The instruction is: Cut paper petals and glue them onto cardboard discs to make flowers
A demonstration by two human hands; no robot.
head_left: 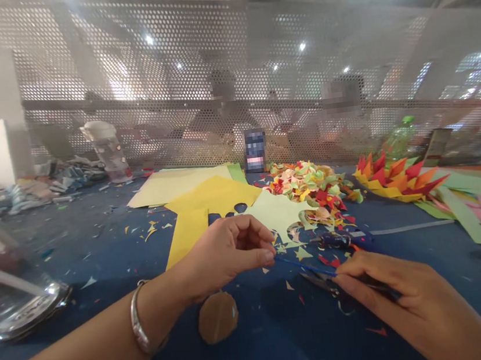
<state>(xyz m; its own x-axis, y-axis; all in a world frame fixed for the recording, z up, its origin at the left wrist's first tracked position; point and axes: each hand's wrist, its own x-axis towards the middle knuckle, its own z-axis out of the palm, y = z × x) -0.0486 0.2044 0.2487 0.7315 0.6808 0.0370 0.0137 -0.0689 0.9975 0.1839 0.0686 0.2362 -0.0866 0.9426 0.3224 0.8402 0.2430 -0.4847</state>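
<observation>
Between my two hands runs a thin blue strand [306,266], like cord or wire, stretched nearly straight. My left hand [227,254] is closed in a pinch on its left end. At the other end, my right hand [389,287] pinches it between thumb and fingers. Scissors [321,283] lie on the table just behind the strand, partly hidden by my right hand. Beyond that hand is a dark blue glue gun [346,239] with a long clear glue stick [413,228] behind it. A round brown cardboard disc [217,317] lies below my left wrist.
Yellow paper [213,194] and pale green paper [277,213] lie ahead, beside a heap of coloured paper cuttings [310,180]. A red-orange paper flower [398,178] sits right. A phone [255,150] stands before the perforated screen [155,56]. Left are a clear jar [7,278] and bottle [107,149].
</observation>
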